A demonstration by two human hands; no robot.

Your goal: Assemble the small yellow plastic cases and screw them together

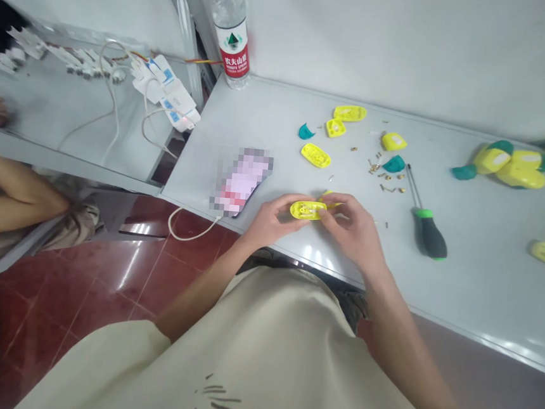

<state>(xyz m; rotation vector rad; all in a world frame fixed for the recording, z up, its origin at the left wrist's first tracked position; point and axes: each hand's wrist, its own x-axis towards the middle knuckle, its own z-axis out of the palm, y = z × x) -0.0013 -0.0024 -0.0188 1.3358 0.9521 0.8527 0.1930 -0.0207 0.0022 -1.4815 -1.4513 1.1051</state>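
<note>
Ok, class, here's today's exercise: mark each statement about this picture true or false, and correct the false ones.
1. The left hand and the right hand both hold a yellow plastic shell. True.
2. The right hand grips a screwdriver. False: the screwdriver lies on the table, right of the hands.
3. A plastic water bottle stands at the table's far left corner. True.
4. The floor is carpeted. False: it is glossy red tile.

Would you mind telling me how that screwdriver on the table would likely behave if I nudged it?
The screwdriver looks stiff, with a thin metal shaft running into a thick black-and-green handle, so it is probably handle-heavy. The rounded handle suggests it could roll if pushed.
</note>
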